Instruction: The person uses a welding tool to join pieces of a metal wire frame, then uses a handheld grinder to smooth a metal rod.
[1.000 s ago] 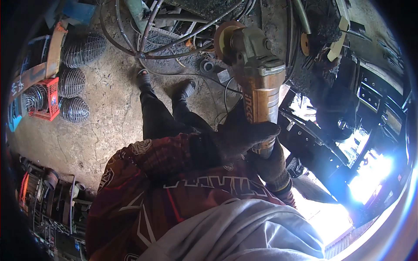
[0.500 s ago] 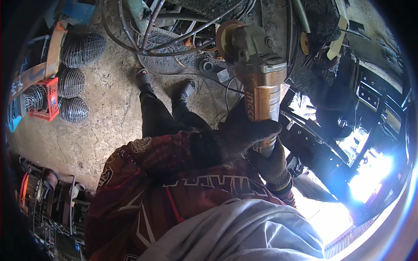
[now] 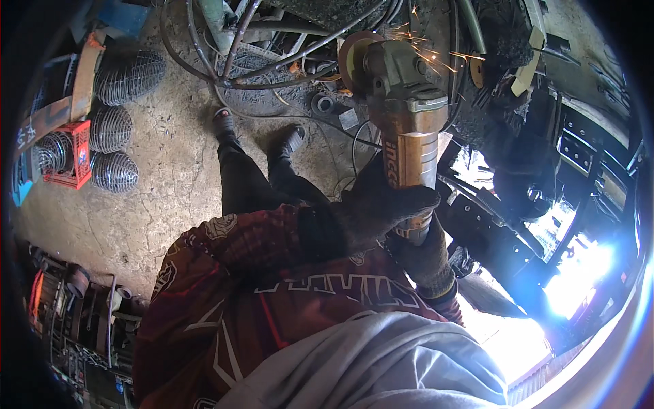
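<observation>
An angle grinder point(image 3: 412, 146) with an orange-brown body and grey metal head is held upright in front of my chest. Its tan disc point(image 3: 352, 63) meets the area where bent metal rods point(image 3: 293, 76) converge; the exact contact point is hidden. Orange sparks point(image 3: 434, 57) fly out to the right of the grinder head. My left hand point(image 3: 381, 213), in a dark glove, is closed around the lower body. Below it, my right hand point(image 3: 426, 262), in a knitted glove, grips the handle end, partly covered by the left.
Wire coils point(image 3: 129, 76) and a red crate point(image 3: 83, 153) stand on the concrete floor at left. Metal stock point(image 3: 95, 307) fills a rack at lower left. Dark punched steel parts point(image 3: 579, 146) and glaring light lie at right. A cable point(image 3: 354, 146) runs near the grinder.
Sparks have appeared to the right of the grinder head. Both hands and the grinder stay almost in the same place.
</observation>
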`<state>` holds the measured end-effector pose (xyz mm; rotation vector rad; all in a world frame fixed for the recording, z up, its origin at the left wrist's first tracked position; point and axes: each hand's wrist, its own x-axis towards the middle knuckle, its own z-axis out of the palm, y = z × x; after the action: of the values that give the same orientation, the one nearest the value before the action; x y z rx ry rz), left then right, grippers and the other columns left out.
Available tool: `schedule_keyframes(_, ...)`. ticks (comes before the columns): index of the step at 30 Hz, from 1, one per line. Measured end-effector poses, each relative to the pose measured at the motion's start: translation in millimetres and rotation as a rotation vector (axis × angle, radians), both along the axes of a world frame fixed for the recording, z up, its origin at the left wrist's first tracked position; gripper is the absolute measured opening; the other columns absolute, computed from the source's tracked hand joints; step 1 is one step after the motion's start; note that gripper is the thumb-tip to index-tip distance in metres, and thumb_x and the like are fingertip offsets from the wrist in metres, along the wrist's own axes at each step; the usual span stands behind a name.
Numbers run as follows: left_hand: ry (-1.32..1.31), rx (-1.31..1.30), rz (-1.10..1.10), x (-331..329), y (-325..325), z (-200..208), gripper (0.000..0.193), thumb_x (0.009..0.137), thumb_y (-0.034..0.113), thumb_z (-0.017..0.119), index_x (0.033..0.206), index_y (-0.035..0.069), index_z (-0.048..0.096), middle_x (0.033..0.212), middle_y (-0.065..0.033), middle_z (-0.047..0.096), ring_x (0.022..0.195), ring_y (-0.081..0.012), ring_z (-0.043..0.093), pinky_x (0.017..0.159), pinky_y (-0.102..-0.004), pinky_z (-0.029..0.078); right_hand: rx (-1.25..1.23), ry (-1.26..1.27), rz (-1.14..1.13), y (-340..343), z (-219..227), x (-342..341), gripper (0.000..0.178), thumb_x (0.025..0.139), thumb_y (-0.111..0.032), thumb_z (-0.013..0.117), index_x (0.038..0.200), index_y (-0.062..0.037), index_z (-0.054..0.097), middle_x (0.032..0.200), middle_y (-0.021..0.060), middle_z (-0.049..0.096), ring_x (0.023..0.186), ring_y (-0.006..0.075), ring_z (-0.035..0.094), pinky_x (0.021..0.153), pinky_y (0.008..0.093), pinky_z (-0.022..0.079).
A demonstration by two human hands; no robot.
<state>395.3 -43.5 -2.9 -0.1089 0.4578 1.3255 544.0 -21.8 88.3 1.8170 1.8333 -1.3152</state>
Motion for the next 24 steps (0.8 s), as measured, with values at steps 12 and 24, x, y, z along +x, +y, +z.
schedule_keyframes(12,0.039,0.015,-0.003,-0.1,-0.9,2.4,0.062,0.081,0.008,0.082,0.135,0.004,0.052,0.115,-0.0104,0.066,0.104,-0.0209,0.068,0.090,-0.0392,0.057,0.088,0.051,0.075,-1.6,1.7,-1.9,0.061,0.078,-0.016,0.088,0.129,-0.0037,0.057,0.115,0.0111,0.072,0.104,0.0207,0.071,0.090,0.0374,0.056)
schedule_keyframes(24,0.037,0.023,-0.002,-0.8,-2.3,-0.2,0.063,0.081,0.009,0.083,0.136,0.004,0.052,0.117,-0.0114,0.066,0.107,-0.0220,0.068,0.091,-0.0392,0.057,-0.013,0.001,-0.001,-0.3,2.9,-2.8,0.074,0.073,-0.008,0.084,0.139,-0.0059,0.051,0.124,0.0132,0.068,0.117,0.0256,0.067,0.099,0.0418,0.053)
